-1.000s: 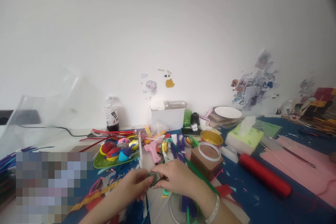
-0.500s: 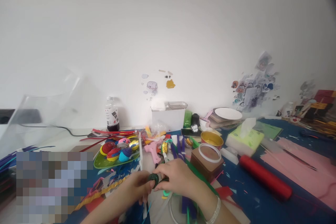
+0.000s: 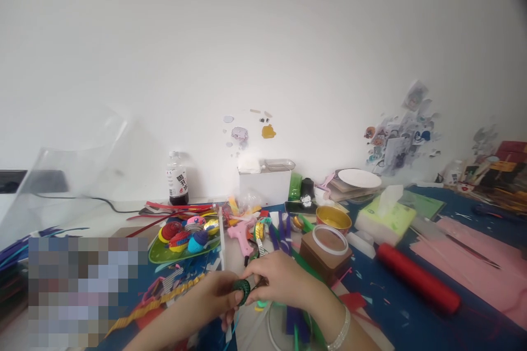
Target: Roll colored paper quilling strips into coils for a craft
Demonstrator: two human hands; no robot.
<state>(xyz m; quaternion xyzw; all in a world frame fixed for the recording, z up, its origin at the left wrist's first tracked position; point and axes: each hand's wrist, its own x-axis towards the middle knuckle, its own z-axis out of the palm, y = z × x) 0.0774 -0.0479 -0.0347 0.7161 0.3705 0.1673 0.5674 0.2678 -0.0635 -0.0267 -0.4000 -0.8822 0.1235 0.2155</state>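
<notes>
Low in the middle of the view, both my hands pinch one small round coil of dark green corrugated paper (image 3: 242,290). My left hand (image 3: 216,295) grips it from the left with thumb and fingers closed. My right hand (image 3: 280,278), with a beaded bracelet (image 3: 340,329) on the wrist, holds it from the right and its fingers curl over the coil. A green paper strip (image 3: 307,269) trails off under my right hand. Just beyond my hands lie a pink glue gun (image 3: 241,233) and a green tray (image 3: 164,255) of several finished coloured coils.
A brown box (image 3: 327,255) with a white tape ring (image 3: 329,238), a gold bowl (image 3: 333,218), a tissue pack (image 3: 385,219) and a red roll (image 3: 418,278) lie to the right. A bottle (image 3: 177,180) and white box (image 3: 263,185) stand by the wall. Pink sheets (image 3: 473,255) cover the far right.
The coil has turned between my fingers, from a flat greyish face to its dark green ribbed edge. Both hands stay in the same place.
</notes>
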